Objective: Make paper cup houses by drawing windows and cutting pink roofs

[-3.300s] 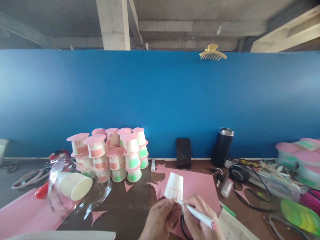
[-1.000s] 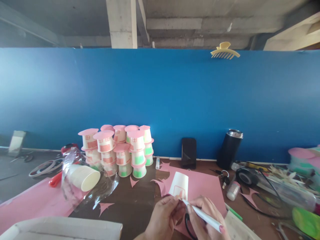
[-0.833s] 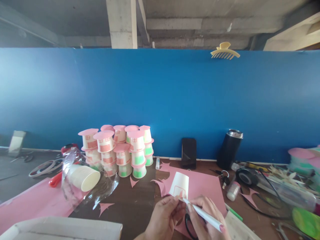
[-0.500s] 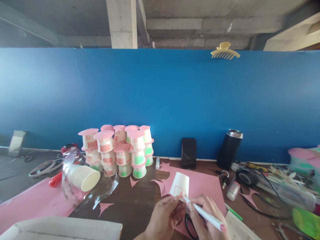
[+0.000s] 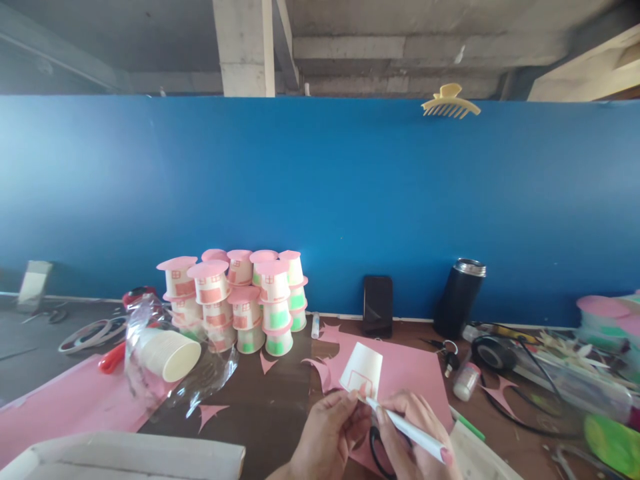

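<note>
Over a pink sheet [image 5: 413, 370], the left hand [image 5: 331, 428] is pinching a white paper cup [image 5: 362, 365] near its rim; the right hand [image 5: 413, 427] is clamping a marker [image 5: 419, 435]. The cup is looking light, easily dented, suiting a gentle rim hold.

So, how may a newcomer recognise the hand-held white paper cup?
Before the broad blue partition stands a black rectangular phone; nearer lies a pink paper sheet. Over it, the bare left hand holds the cup. It bears red lines but, unlike the stacked white paper cups, no pink disc.
</note>
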